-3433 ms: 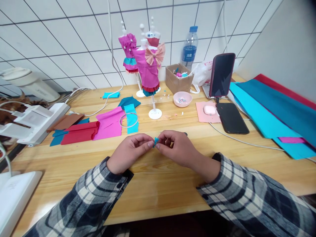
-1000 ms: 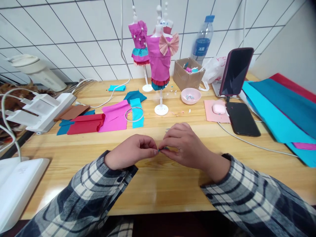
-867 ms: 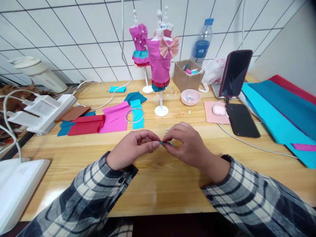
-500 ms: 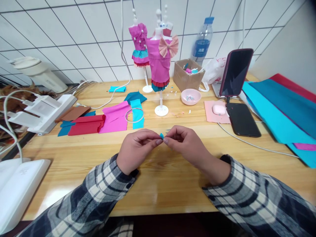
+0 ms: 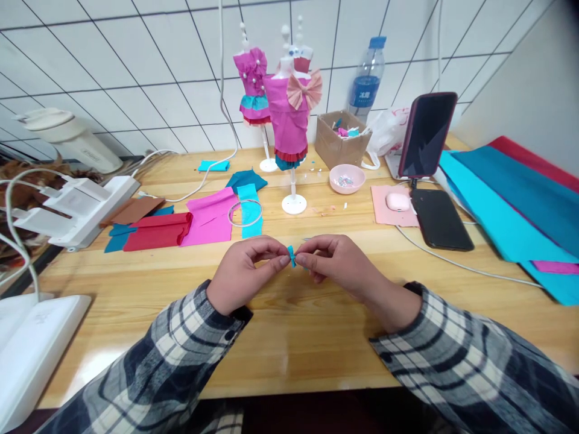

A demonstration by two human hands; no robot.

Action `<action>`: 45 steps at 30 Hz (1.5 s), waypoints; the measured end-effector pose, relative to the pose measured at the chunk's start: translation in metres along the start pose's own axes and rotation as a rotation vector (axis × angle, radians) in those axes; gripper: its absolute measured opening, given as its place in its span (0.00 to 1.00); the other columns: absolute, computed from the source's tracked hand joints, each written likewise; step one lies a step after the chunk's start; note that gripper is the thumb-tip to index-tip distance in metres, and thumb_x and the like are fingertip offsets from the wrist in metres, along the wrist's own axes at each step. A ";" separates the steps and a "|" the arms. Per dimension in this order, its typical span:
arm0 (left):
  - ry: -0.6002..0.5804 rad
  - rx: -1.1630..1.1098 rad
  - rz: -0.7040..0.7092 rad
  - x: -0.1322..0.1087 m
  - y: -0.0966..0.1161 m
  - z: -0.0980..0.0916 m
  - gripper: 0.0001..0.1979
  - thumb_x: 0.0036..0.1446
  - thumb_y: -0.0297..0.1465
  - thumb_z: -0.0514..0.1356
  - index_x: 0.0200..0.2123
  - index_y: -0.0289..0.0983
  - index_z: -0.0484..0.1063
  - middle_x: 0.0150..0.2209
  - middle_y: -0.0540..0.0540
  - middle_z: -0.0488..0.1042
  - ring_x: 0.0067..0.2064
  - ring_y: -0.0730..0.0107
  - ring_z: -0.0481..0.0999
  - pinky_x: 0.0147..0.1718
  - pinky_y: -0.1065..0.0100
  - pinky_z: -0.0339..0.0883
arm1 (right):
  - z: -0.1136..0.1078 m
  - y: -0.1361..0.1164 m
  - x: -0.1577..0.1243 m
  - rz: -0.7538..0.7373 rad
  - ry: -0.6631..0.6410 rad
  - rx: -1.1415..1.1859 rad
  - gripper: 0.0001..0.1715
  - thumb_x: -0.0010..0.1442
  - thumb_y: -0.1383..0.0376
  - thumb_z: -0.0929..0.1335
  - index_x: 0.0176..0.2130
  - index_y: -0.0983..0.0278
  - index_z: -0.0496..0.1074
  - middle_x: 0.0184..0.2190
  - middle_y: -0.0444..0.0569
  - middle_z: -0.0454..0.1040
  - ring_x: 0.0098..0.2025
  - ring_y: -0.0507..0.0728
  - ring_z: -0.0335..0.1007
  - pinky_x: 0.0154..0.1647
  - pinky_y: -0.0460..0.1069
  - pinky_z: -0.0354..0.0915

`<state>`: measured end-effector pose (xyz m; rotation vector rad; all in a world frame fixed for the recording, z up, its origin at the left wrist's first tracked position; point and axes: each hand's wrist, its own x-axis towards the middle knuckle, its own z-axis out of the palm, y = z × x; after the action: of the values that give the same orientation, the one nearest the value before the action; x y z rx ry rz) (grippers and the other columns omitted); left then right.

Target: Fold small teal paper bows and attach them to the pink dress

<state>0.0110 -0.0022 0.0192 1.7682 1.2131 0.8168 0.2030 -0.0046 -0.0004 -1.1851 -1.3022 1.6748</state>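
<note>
A tiny folded piece of blue paper [image 5: 292, 255] is pinched between the fingertips of both hands, just above the wooden table [image 5: 289, 337]. My left hand [image 5: 244, 271] closes on it from the left. My right hand [image 5: 335, 265] grips it from the right, fingers curled. Both sleeves are plaid. Behind the hands stand small mannequins, the nearest [image 5: 289, 114] in a magenta paper dress with a pink bow, another [image 5: 251, 84] in magenta and teal.
Pink, red, teal and brown paper sheets [image 5: 181, 223] and a wire ring [image 5: 245, 212] lie at left. A pink bowl [image 5: 347, 178], cardboard box [image 5: 337, 138], water bottle [image 5: 364, 78], propped phone [image 5: 425, 135], flat phone [image 5: 441, 220], earbud case [image 5: 398, 201], large paper sheets [image 5: 511, 199] at right.
Both hands kept working the small blue piece, lowering toward the table and lifting slightly again. The piece now stands upright between the fingertips. The camera view shifted a little.
</note>
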 end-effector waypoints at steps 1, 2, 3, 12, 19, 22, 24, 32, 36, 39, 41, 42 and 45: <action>-0.010 0.002 -0.001 0.000 0.000 0.000 0.05 0.52 0.31 0.63 0.29 0.34 0.75 0.29 0.47 0.76 0.33 0.70 0.74 0.35 0.69 0.69 | 0.001 0.000 0.000 -0.006 0.005 -0.015 0.15 0.49 0.55 0.73 0.33 0.64 0.76 0.22 0.42 0.71 0.21 0.47 0.63 0.21 0.44 0.63; -0.018 -0.002 -0.004 0.000 0.000 0.000 0.06 0.52 0.32 0.62 0.29 0.34 0.75 0.29 0.47 0.76 0.33 0.69 0.74 0.35 0.69 0.69 | 0.002 0.000 -0.001 -0.010 0.009 -0.031 0.14 0.50 0.56 0.73 0.32 0.64 0.76 0.22 0.42 0.70 0.20 0.47 0.62 0.21 0.44 0.63; -0.026 -0.009 -0.010 0.000 0.000 0.001 0.06 0.52 0.32 0.62 0.30 0.34 0.75 0.30 0.47 0.76 0.33 0.69 0.74 0.35 0.69 0.69 | 0.003 0.000 -0.001 -0.016 0.015 -0.051 0.13 0.51 0.56 0.72 0.32 0.64 0.75 0.21 0.42 0.70 0.20 0.47 0.62 0.20 0.44 0.62; -0.028 0.161 0.019 0.001 -0.001 0.002 0.09 0.52 0.36 0.63 0.30 0.34 0.74 0.31 0.46 0.76 0.35 0.67 0.74 0.39 0.66 0.66 | 0.003 0.003 -0.001 -0.119 0.052 -0.229 0.11 0.55 0.59 0.69 0.34 0.65 0.77 0.21 0.43 0.71 0.21 0.49 0.65 0.22 0.45 0.62; -0.159 0.060 0.066 0.002 -0.008 -0.004 0.08 0.54 0.33 0.62 0.34 0.34 0.76 0.35 0.45 0.76 0.38 0.66 0.74 0.42 0.66 0.66 | 0.007 0.003 -0.002 -0.235 0.010 -0.312 0.05 0.55 0.65 0.68 0.31 0.64 0.74 0.25 0.43 0.72 0.21 0.48 0.66 0.23 0.44 0.63; -0.181 -0.114 -0.013 0.002 -0.010 -0.005 0.08 0.53 0.34 0.63 0.34 0.35 0.76 0.34 0.45 0.76 0.38 0.66 0.74 0.40 0.66 0.67 | 0.004 0.002 -0.002 -0.230 -0.036 -0.262 0.08 0.58 0.63 0.67 0.33 0.64 0.74 0.23 0.42 0.71 0.20 0.48 0.66 0.22 0.44 0.63; -0.149 -0.258 -0.106 0.001 -0.010 -0.005 0.08 0.51 0.34 0.65 0.33 0.35 0.75 0.34 0.47 0.77 0.37 0.68 0.75 0.40 0.68 0.67 | -0.003 0.001 0.001 -0.270 0.020 -0.343 0.11 0.60 0.62 0.65 0.37 0.63 0.75 0.24 0.44 0.72 0.22 0.50 0.68 0.25 0.46 0.65; -0.124 -0.610 -0.317 0.001 -0.010 0.001 0.12 0.49 0.36 0.68 0.33 0.34 0.76 0.34 0.47 0.78 0.37 0.71 0.75 0.41 0.70 0.65 | -0.035 -0.002 0.012 -0.573 0.602 -1.105 0.34 0.55 0.72 0.65 0.61 0.62 0.61 0.61 0.59 0.60 0.61 0.69 0.53 0.58 0.67 0.52; -0.032 -0.624 -0.321 0.001 -0.013 0.004 0.12 0.47 0.34 0.70 0.33 0.35 0.74 0.32 0.50 0.77 0.35 0.75 0.74 0.38 0.72 0.65 | -0.017 -0.004 0.004 -0.626 0.321 -0.853 0.11 0.59 0.63 0.67 0.42 0.63 0.75 0.36 0.50 0.75 0.41 0.58 0.69 0.44 0.54 0.63; 0.008 -0.614 -0.305 0.001 -0.012 0.007 0.12 0.46 0.34 0.70 0.32 0.35 0.73 0.30 0.52 0.75 0.33 0.76 0.73 0.36 0.73 0.65 | -0.001 -0.004 -0.002 -0.576 0.183 -0.730 0.10 0.57 0.58 0.70 0.34 0.61 0.76 0.27 0.45 0.73 0.32 0.54 0.66 0.35 0.49 0.61; 0.002 -0.608 -0.296 0.001 -0.010 0.010 0.13 0.46 0.34 0.70 0.32 0.34 0.73 0.30 0.51 0.74 0.33 0.76 0.73 0.36 0.73 0.66 | 0.005 -0.003 -0.003 -0.540 0.180 -0.691 0.09 0.55 0.58 0.71 0.34 0.61 0.76 0.26 0.44 0.73 0.30 0.53 0.65 0.33 0.48 0.60; 0.001 -0.606 -0.295 0.000 -0.009 0.012 0.13 0.45 0.34 0.70 0.32 0.34 0.73 0.30 0.51 0.74 0.33 0.75 0.73 0.36 0.72 0.66 | 0.006 -0.002 -0.003 -0.520 0.186 -0.673 0.08 0.54 0.59 0.72 0.33 0.61 0.76 0.26 0.44 0.74 0.30 0.52 0.65 0.32 0.48 0.60; 0.000 -0.644 -0.318 -0.001 -0.008 0.014 0.14 0.45 0.33 0.70 0.34 0.34 0.72 0.31 0.50 0.75 0.33 0.74 0.74 0.36 0.71 0.67 | 0.005 0.000 0.000 -0.444 0.183 -0.616 0.05 0.55 0.62 0.71 0.32 0.61 0.77 0.26 0.44 0.75 0.28 0.51 0.65 0.31 0.47 0.59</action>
<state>0.0189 -0.0051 0.0055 1.0272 1.0386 0.8873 0.1987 -0.0065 0.0005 -1.2224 -1.8641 0.8476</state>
